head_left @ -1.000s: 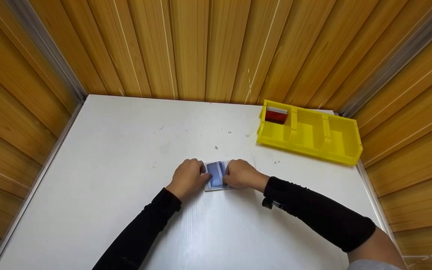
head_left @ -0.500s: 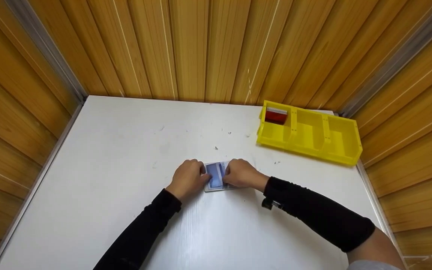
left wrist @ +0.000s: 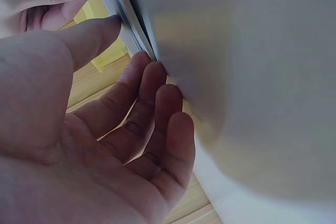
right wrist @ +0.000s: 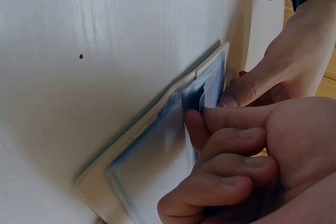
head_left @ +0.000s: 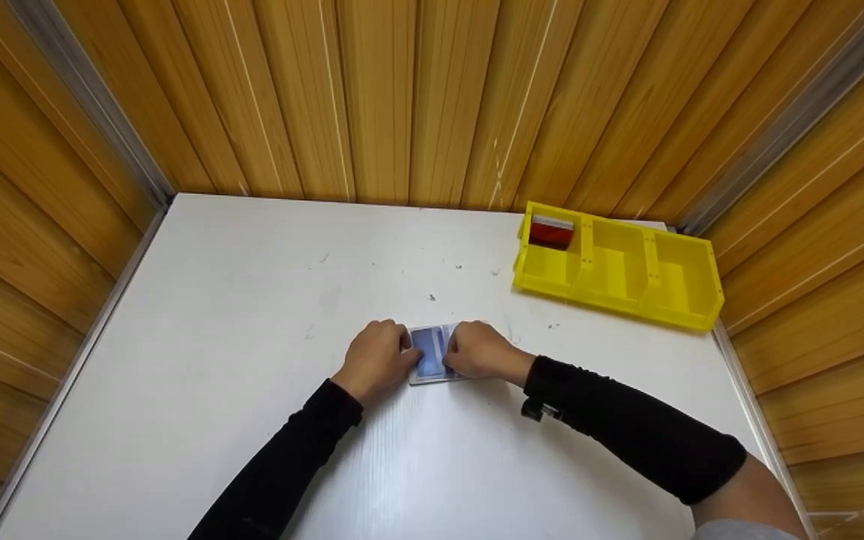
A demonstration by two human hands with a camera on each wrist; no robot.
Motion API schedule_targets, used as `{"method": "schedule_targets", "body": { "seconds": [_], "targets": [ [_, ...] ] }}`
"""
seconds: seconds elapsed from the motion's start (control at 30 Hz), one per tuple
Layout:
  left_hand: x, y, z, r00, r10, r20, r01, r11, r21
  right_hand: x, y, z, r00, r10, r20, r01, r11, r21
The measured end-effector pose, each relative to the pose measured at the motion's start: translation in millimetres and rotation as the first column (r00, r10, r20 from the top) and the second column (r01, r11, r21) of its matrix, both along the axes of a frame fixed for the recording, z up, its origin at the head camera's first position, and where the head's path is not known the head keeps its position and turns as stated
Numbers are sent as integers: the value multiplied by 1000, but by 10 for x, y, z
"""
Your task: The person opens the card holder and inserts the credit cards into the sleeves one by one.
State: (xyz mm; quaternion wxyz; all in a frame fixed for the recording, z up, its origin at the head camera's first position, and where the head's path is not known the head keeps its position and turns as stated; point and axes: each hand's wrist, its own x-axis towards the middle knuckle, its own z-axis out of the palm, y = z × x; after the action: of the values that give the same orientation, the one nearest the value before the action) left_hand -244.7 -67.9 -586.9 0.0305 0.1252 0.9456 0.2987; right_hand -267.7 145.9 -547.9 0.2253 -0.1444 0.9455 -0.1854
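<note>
The left hand (head_left: 376, 356) pinches the near-left edge of a small open card holder (right wrist: 152, 158), its thumb on the upper face and its fingertips against the edge and underside. The right hand (head_left: 483, 349) is at the holder's other half, thumb and index finger pressed narrowly together on a thin edge near the middle; whether that edge is a clear sleeve or a card cannot be told. Its other fingers are curled in beside them.

The card holder is between the two hands, low at the worktop (head_left: 214, 300), near the middle of its width. Whether the holder's whole underside touches the surface is unclear. It has a pale, cream-coloured cover and several clear plastic sleeves. On the half by the left hand, a blue card-like panel (head_left: 425, 351) shows, with a paler stripe beside it.

Both forearms wear black sleeves (head_left: 634, 427), and a small dark device (head_left: 541, 409) sits at the right wrist. Beyond the right hand, well apart from the holder, a yellow tray (head_left: 619, 301) with three compartments stands at the far right of the white worktop. Its leftmost compartment holds a red item (head_left: 550, 235) with a pale top edge. Wood-look panels (head_left: 379, 97) rise around the worktop.
</note>
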Motion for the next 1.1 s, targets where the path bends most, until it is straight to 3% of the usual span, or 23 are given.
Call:
{"method": "schedule_targets", "body": {
  "seconds": [0.4, 1.1],
  "targets": [
    [1, 10, 16, 1000, 2, 11, -1, 1000, -13, 46, -19, -32, 995, 43, -87, -45, 999, -24],
    [-15, 16, 8, 1000, 12, 29, -12, 1000, 7, 41, -2, -49, 993, 80, -83, -84, 996, -41]
  ]
}}
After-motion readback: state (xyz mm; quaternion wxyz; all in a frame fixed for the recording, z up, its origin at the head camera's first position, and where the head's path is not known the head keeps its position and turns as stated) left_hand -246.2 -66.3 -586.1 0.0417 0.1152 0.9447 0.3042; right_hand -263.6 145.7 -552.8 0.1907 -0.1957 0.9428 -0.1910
